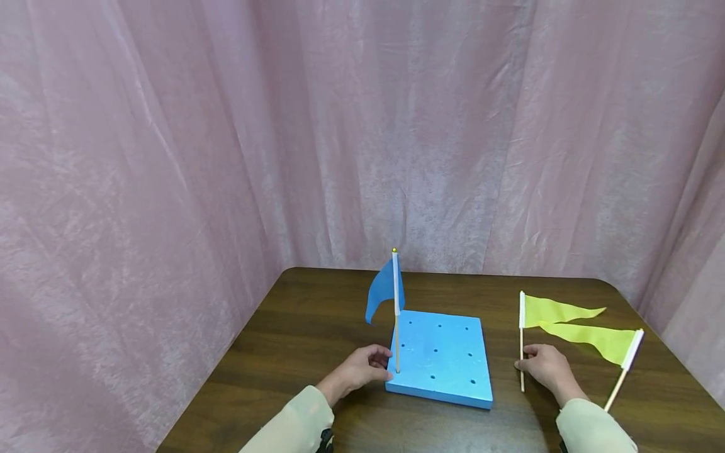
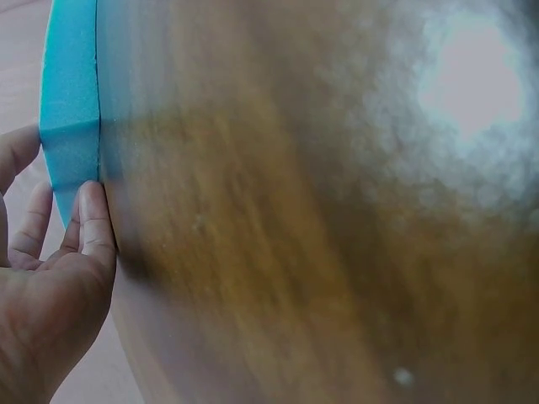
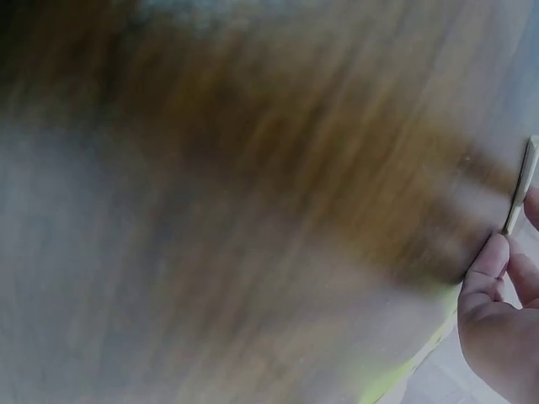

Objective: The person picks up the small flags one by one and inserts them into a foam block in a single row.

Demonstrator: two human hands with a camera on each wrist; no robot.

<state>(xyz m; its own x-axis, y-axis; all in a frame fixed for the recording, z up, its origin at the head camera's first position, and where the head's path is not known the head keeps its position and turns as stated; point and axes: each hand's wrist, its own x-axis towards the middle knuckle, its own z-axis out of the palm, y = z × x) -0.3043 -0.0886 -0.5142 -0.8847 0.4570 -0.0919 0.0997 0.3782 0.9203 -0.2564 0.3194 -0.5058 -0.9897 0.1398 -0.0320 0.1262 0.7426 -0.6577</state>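
A light blue board (image 1: 453, 336) with several small holes lies on the table. A blue flag (image 1: 381, 290) on a wooden stick stands upright in its front left hole. My left hand (image 1: 362, 368) is at the board's left side, with thumb and fingertips touching the edge near the front corner. In the left wrist view its fingers meet the side of the board (image 2: 72, 93). My right hand (image 1: 546, 368) pinches the lower stick of a yellow pennant flag (image 1: 552, 311). The right wrist view shows that stick (image 3: 524, 181) at the fingertips.
A second yellow pennant flag (image 1: 614, 341) lies on the table to the right, its stick slanting down behind the right sleeve (image 1: 595, 425). The brown wooden table (image 1: 317, 314) has rounded far corners. Pink curtains (image 1: 396, 126) hang behind and at both sides.
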